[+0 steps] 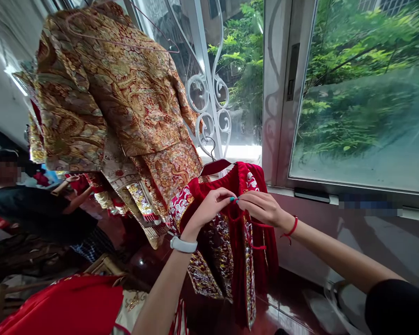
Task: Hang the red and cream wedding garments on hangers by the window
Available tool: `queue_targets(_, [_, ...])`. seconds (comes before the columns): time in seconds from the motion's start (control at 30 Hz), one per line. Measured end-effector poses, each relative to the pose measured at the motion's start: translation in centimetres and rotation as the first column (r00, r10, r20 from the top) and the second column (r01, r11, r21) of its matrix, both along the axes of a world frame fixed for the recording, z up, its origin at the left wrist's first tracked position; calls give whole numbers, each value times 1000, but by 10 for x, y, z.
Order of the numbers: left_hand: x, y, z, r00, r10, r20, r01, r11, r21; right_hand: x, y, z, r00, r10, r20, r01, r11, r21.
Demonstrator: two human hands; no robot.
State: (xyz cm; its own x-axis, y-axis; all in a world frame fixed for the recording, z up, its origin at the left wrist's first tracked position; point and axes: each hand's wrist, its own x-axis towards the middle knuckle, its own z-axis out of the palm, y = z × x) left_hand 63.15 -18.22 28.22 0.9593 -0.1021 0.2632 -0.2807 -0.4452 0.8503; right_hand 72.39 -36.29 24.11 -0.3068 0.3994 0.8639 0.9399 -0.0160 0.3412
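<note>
Glass framed in grey metal takes up most of my feed: the window (365, 121) stands at the right, with green foliage beyond it. Next in size is the gold brocade jacket (139, 107), hanging at the upper left, with a thin pink hanger (125, 43) across its upper part and more ornate clothing beside and below it. Then I come to the red velvet garment (239, 253), in the middle of my view, hanging below the window ledge and just in front of the gold jacket's lower edge; its panels carry glittering silver and gold trim. At the far left I pick out another person (31, 209) in a dark short-sleeved top, arms reaching towards some red cloth. Red fabric (73, 304) is spread across the lower left corner. White scrollwork (211, 93) rises before the glass, and under it sits the garment's dark red hanger (216, 166).

Smaller still are the two hands, nearly meeting at the garment's top front edge. I see the left hand (211, 207) with thumb and forefinger pinched on it, and the right hand (267, 207) pinching just beside; the exact bit gripped is too small for me to make out. A pale watch (184, 244) circles the left wrist, a red bracelet (293, 226) the right. Tiniest are the teal nails (232, 198).
</note>
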Motion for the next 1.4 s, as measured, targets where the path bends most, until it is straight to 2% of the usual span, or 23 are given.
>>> queue_targets(0.13, [-4, 4, 6, 995, -52, -83, 60, 993, 97, -2, 3, 4, 999, 8, 53, -6, 1000, -25])
queue_targets(0.3, [-6, 13, 6, 979, -52, -197, 64, 996, 60, -2, 4, 6, 994, 33, 107, -31, 999, -24])
queue_targets(0.47, [-10, 17, 10, 995, -37, -94, 44, 996, 73, -2, 3, 6, 989, 39, 141, -38, 999, -13])
queue_targets(0.6, [-15, 16, 15, 995, -80, -64, 84, 994, 68, -1, 3, 4, 992, 39, 123, -35, 999, -33])
queue_targets(0.7, [-14, 16, 13, 990, -92, -110, 110, 981, 163, 1, 5, 2, 989, 63, 134, -57, 997, -51])
queue_targets(0.77, [-13, 15, 10, 995, -55, -84, 74, 969, 236, 1, 7, 1, 989, 64, 130, -58, 997, -43])
queue_targets(0.83, [-14, 13, 11, 1000, -14, -10, 16, 968, 250, 0, 8, 0, 992, 63, 114, -58, 997, -48])
queue_targets(0.9, [-16, 9, 16, 999, -5, 37, -5, 968, 251, 1, 8, -2, 993, 74, 97, -68, 996, -62])
queue_targets(1.0, [-27, 4, 34, 999, 4, 32, -13, 962, 272, 3, 8, -6, 996, 76, 50, -72, 995, -72])
queue_targets(1.07, [-44, 6, 47, 998, 52, 45, -61, 969, 239, 7, 8, -9, 997, 68, -25, -69, 994, -81])
queue_targets(1.13, [-71, 14, 57, 986, 146, 82, -159, 969, 191, 11, 6, -15, 988, 88, -126, -98, 992, -77])
queue_targets(1.2, [-104, 25, 56, 944, 304, 129, -320, 939, 127, 13, 4, -22, 961, 138, -238, -151, 988, -35])
queue_targets(1.23, [-121, 30, 51, 900, 407, 155, -421, 904, 72, 13, 2, -25, 938, 172, -300, -181, 983, -5])
queue_targets(1.3, [-152, 36, 31, 786, 597, 163, -595, 801, -67, 13, 0, -32, 873, 218, -437, -216, 975, 54])
queue_targets(1.4, [-184, 38, -8, 654, 754, 61, -728, 649, -219, 13, -4, -36, 730, 197, -655, -184, 979, 90])
